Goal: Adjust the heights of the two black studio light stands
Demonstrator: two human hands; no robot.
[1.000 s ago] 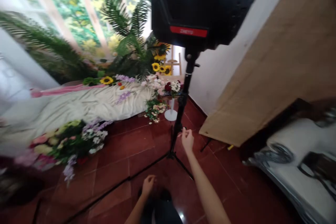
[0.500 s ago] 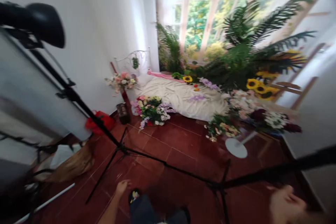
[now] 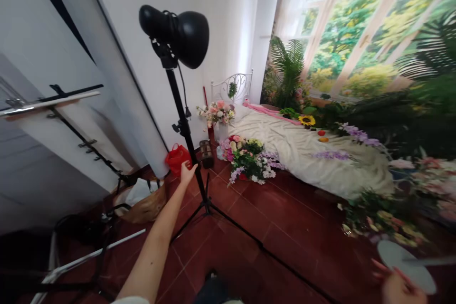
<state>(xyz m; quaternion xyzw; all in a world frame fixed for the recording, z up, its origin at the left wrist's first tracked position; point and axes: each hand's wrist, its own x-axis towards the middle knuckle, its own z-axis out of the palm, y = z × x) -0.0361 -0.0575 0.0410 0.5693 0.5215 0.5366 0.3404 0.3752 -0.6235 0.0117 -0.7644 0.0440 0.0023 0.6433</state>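
A black light stand [image 3: 182,118] rises at left of centre, topped by a black lamp head [image 3: 192,38] with a cable hanging beside the pole. My left hand [image 3: 188,171] is at the lower part of this pole, thumb and fingers apart on its near left side; whether it touches the pole is unclear. At the lower right, my right hand [image 3: 401,285] is blurred and partly cut off by the frame, in front of a round white base [image 3: 406,261]. Its fingers point left, and what it holds, if anything, cannot be made out.
Tripod legs [image 3: 245,233] spread over the red tiled floor. Behind are a bed with a cream cover [image 3: 299,147], flower bunches [image 3: 245,156], a red bag [image 3: 177,159] and a brown bag [image 3: 147,204]. Another stand [image 3: 85,140] is at left; palms [image 3: 288,64] are at the backdrop.
The view has swung left, and the lamp stand now sits nearer the centre. My left hand has reached up and forward to its pole. My right hand appears lower, near the white base.
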